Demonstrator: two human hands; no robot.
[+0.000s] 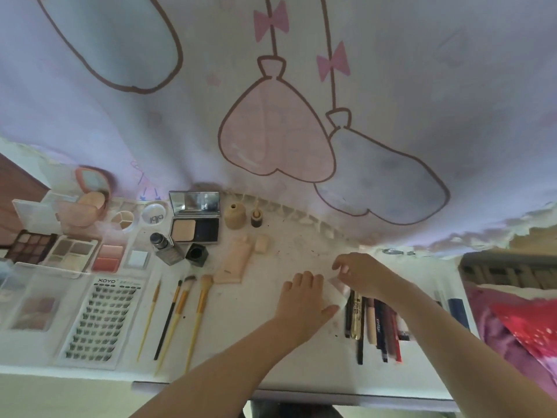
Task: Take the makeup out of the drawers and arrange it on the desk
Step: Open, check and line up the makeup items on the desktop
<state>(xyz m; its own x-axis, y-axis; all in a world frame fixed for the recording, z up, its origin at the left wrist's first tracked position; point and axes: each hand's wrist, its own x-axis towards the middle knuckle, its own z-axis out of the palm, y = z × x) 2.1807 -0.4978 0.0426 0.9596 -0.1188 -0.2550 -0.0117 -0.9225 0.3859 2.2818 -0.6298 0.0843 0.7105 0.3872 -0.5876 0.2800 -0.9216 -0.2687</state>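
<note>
**Makeup laid out, a thin packet in hand**

Makeup covers most of the desk [301,242] in rows. The piece now handled is a small, flat, pale packet [337,292] just right of centre, touching the top end of the pencil row [375,324] at 4 o'clock. The left hand [304,300] lies over its left part with fingers straight and spread, pressing it flat. The right hand [358,271] curls its thumb and fingertips at the packet's upper corner; it seems to pinch that corner, though blur leaves this unsure.

The packet looks light, thin and limp, probably slick film or paper. It would likely slide under a push and buckle if lifted from the middle, so an edge or corner pinch suits it best, with the flat hand steadying it.

Other pieces would handle differently. The brushes [180,312] at 7 o'clock are stiff and light, best taken by the handle. The lash tray [104,319] at 8 o'clock is flat and rigid with delicate contents. The open compact [194,224] at 11 o'clock and the palettes [72,251] at 9 o'clock hold brittle pressed powder and should stay level. The small bottles [235,217] at 12 o'clock stand upright and could tip.

The desk is white, smooth and speckled with dark flecks. A lilac cloth [391,86] printed with balloons and bows hangs behind it. A red and pink bundle [518,327] sits at 3 o'clock.
</note>
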